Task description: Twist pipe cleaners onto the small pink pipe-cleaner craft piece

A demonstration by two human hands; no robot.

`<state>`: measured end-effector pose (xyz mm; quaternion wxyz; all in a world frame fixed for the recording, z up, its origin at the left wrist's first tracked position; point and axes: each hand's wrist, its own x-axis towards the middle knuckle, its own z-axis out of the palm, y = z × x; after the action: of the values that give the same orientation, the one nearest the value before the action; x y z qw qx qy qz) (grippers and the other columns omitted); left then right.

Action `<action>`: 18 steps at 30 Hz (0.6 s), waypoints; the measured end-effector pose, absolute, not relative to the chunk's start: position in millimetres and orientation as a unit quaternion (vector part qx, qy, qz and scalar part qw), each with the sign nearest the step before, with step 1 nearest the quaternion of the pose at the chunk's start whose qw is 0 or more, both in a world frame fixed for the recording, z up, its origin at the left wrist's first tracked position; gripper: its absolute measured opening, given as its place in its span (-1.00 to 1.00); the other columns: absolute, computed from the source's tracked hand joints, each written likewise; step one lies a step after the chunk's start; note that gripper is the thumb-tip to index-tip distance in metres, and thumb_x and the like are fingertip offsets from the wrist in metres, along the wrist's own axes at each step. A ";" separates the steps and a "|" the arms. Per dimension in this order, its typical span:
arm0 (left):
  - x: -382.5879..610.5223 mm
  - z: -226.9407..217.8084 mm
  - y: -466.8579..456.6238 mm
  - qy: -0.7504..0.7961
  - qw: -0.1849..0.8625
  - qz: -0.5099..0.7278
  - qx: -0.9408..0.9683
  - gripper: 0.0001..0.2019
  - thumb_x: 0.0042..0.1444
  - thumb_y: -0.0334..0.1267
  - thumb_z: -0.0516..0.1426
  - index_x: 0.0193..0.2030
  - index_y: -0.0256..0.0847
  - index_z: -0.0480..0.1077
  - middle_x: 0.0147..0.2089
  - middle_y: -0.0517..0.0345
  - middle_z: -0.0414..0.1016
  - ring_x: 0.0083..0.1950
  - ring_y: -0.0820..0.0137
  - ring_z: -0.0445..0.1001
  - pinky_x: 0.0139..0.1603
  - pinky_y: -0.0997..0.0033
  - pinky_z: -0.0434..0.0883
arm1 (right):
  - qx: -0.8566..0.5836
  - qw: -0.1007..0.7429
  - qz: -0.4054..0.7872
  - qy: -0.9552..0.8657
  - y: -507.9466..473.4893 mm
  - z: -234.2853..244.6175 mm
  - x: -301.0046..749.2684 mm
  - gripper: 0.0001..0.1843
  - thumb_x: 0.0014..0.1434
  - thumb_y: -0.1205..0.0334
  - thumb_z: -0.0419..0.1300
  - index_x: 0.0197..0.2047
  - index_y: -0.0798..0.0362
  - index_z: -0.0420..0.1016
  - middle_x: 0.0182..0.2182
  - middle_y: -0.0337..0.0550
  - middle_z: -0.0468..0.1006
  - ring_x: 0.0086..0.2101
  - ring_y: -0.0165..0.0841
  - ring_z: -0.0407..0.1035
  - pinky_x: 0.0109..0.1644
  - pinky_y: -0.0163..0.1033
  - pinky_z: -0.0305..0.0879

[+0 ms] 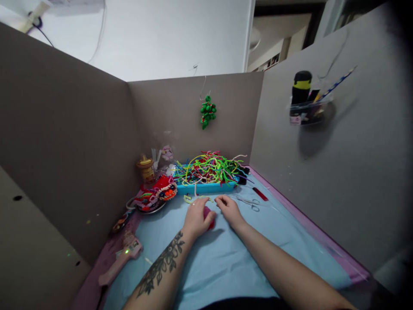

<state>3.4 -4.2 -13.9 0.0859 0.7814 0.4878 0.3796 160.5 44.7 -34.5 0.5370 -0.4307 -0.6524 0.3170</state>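
My left hand rests on the light blue mat, its fingers curled round a small pink-red ball-like piece. Just to its right lies my right hand, whose fingertips are pinched together at one end of a yellow-green pipe cleaner that lies on the mat. Right behind both hands stands a blue tray heaped with several bright pipe cleaners.
A colourful pipe-cleaner figure on a plate sits left of the tray, with a small jar behind it. Scissors lie right of my hands. A pink glue gun lies at the mat's left edge. Grey cardboard walls enclose three sides; a green ornament hangs on the back wall.
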 end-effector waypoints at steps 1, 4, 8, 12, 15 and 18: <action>2.7 -14.0 -3.8 0.493 0.090 0.387 0.774 -0.54 0.09 -0.15 0.08 0.13 -0.24 0.25 0.12 -0.09 0.35 0.15 0.15 0.27 0.17 0.11 0.17 | -0.431 0.546 0.339 -0.633 43.5 -29.2 161.2 -0.70 0.10 0.02 0.05 -0.43 0.09 0.40 -0.53 -0.18 0.43 -0.44 -0.33 0.33 -0.37 -0.28 0.27; 1.2 -15.0 -2.1 0.507 0.106 0.408 0.751 -0.62 0.14 -0.18 0.02 0.08 -0.23 0.28 0.07 -0.09 0.39 0.10 0.17 0.31 0.14 0.12 0.20 | -0.424 0.561 0.377 -0.603 47.5 -2.4 166.0 -0.71 0.08 0.02 0.07 -0.38 0.10 0.40 -0.49 -0.17 0.45 -0.44 -0.33 0.36 -0.41 -0.31 0.27; 0.2 -17.2 -0.1 0.512 0.103 0.406 0.750 -0.65 0.12 -0.17 0.05 0.04 -0.20 0.32 0.05 -0.07 0.39 0.11 0.16 0.29 0.14 0.11 0.21 | -0.414 0.542 0.297 -0.669 85.4 46.5 175.5 -0.72 0.08 0.07 0.06 -0.45 0.10 0.40 -0.57 -0.24 0.42 -0.49 -0.38 0.31 -0.41 -0.33 0.22; 0.5 -17.9 0.4 0.512 0.095 0.376 0.767 -0.66 0.10 -0.15 0.06 0.01 -0.21 0.35 0.08 -0.08 0.36 0.12 0.15 0.27 0.14 0.09 0.21 | -0.474 0.412 0.129 -0.767 146.3 77.9 175.2 -0.74 0.11 0.22 0.02 -0.40 0.14 0.50 -0.52 -0.21 0.49 -0.46 -0.39 0.33 -0.37 -0.34 0.21; 0.1 -16.5 -0.7 0.507 0.095 0.372 0.772 -0.65 0.11 -0.14 0.06 0.02 -0.20 0.35 0.08 -0.08 0.36 0.12 0.15 0.27 0.15 0.08 0.20 | -0.511 0.253 0.026 -0.821 182.3 84.9 166.3 -0.77 0.11 0.31 0.05 -0.29 0.11 0.54 -0.38 -0.15 0.57 -0.33 -0.35 0.39 -0.24 -0.34 0.23; -1.1 -14.1 -2.5 0.505 0.094 0.367 0.776 -0.65 0.12 -0.15 0.05 0.02 -0.20 0.34 0.09 -0.07 0.35 0.13 0.17 0.27 0.16 0.08 0.20 | -0.517 0.209 0.007 -0.830 204.9 85.5 151.3 -0.78 0.08 0.35 0.09 -0.25 0.07 0.55 -0.26 -0.10 0.58 -0.22 -0.30 0.40 -0.13 -0.31 0.23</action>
<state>-1.1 -2.5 -14.1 0.0943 0.7757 0.5050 0.3666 151.3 204.9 85.5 0.2089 -0.5175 -0.8298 0.0072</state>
